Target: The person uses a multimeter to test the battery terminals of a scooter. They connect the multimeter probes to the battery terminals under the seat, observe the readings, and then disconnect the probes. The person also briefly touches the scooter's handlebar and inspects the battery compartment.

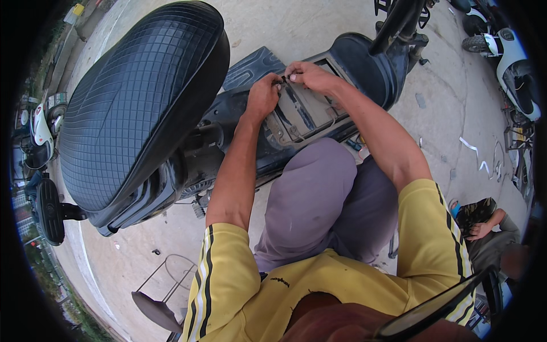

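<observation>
Both hands are at the far edge of the uncovered battery compartment (pixel 295 107) in the footboard of a black electric scooter. My left hand (pixel 263 96) has its fingers pinched at a small dark piece, which is too small to name. Just right of it, my right hand (pixel 312 77) has thumb and forefinger together at another small dark bit, perhaps part of the same thing. A dark ribbed floor panel (pixel 255 66) lies beyond the left hand. Dark strips and a thin cable show inside the compartment. The quilted black seat (pixel 141 98) rises at the left.
The scooter's steering column (pixel 395 25) stands at the upper right. A small round-topped stool (pixel 156 310) is at the lower left. Another person (pixel 491 231) sits at the right. White strips (pixel 469 144) lie on the concrete, and parked scooters (pixel 517 72) stand farther off.
</observation>
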The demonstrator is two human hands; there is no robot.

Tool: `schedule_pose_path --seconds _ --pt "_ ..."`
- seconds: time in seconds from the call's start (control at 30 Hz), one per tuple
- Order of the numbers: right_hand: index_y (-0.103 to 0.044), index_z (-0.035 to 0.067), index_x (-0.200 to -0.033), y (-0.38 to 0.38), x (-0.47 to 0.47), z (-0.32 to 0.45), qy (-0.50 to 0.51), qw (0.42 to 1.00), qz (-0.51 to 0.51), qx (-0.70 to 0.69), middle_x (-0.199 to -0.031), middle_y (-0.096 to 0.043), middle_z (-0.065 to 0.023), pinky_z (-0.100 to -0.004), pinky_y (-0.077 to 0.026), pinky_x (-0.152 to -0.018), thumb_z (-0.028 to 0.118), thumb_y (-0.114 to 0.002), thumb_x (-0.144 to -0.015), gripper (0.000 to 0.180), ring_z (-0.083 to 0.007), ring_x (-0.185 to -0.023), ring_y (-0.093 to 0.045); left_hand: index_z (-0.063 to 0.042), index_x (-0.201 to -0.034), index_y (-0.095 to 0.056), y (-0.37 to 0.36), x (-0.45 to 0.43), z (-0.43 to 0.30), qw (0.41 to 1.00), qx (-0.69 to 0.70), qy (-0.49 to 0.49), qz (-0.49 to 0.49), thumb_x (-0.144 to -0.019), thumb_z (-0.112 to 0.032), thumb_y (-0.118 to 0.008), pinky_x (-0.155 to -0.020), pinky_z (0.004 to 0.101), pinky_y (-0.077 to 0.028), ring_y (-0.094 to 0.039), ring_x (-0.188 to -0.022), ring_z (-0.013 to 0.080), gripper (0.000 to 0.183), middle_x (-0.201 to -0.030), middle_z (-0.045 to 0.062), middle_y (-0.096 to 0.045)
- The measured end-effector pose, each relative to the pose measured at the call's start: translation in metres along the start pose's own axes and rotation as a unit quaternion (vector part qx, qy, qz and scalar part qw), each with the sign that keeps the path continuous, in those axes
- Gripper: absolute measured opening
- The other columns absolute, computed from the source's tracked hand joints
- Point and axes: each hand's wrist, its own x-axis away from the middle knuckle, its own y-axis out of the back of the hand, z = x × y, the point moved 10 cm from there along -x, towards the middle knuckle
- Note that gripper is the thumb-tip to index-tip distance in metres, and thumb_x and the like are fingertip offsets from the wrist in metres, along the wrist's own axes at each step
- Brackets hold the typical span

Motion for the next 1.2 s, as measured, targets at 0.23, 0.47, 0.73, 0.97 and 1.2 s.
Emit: schedule_pose_path --seconds 0.23,0.47,0.73,0.97,1.2 --pt "-0.063 0.013 -0.122 -0.002 0.017 0.007 -0.02 0.981 0.087 -0.173 -0.114 -0.065 0.0026 -0.032 -0.046 -0.089 0.015 -0.06 -0.108 0.015 -0.0114 -0.11 -0.057 0.002 -0.119 -0.067 -0.001 -0.003 -0.002 0.997 0.079 -0.009 0.0 -0.097 -0.001 -0.063 -0.091 0.0381 -0.057 -0.075 -0.103 0.0276 0.023 -0.111 0.018 -0.077" --pt "-0.068 0.012 -0.122 -0.002 0.039 0.011 -0.016 0.941 0.163 -0.297 -0.122 -0.067 0.0009 -0.0395 -0.049 -0.101 0.016 -0.068 -0.105 0.018 -0.0152 -0.126 -0.059 0.003 -0.116 -0.067 0.002 0.002 -0.008 0.998 0.067 0.014 0.009 -0.094 -0.001 -0.066 -0.089 0.0373 -0.057 -0.074 -0.1 0.026 0.022 -0.108 0.016 -0.076" --pt "-0.072 0.012 -0.123 -0.003 0.052 0.017 0.005 0.937 0.178 -0.302 -0.119 -0.069 0.0007 -0.0406 -0.049 -0.1 0.013 -0.068 -0.105 0.018 -0.0154 -0.12 -0.062 0.003 -0.115 -0.067 -0.001 0.002 -0.006 0.997 0.071 0.031 0.014 -0.094 0.005 -0.065 -0.088 0.0362 -0.057 -0.073 -0.096 0.0228 0.021 -0.105 0.014 -0.075" --pt "-0.07 0.013 -0.124 0.002 0.053 0.017 -0.018 0.953 0.121 -0.278 -0.116 -0.068 0.0005 -0.0388 -0.049 -0.1 0.015 -0.066 -0.107 0.018 -0.0144 -0.115 -0.062 0.003 -0.112 -0.069 0.005 0.005 0.002 0.996 0.071 0.056 -0.013 -0.093 0.007 -0.064 -0.085 0.0381 -0.057 -0.073 -0.092 0.0265 0.02 -0.099 0.016 -0.075" --pt "-0.07 0.01 -0.118 -0.005 0.049 0.021 -0.021 0.938 0.148 -0.313 -0.113 -0.067 -0.0015 -0.0369 -0.048 -0.095 0.017 -0.062 -0.103 0.018 -0.0148 -0.109 -0.061 0.001 -0.109 -0.067 0.007 0.006 0.006 0.997 0.048 0.046 -0.036 -0.091 0.002 -0.069 -0.088 0.0483 -0.055 -0.072 -0.098 0.0423 0.018 -0.1 0.024 -0.074"
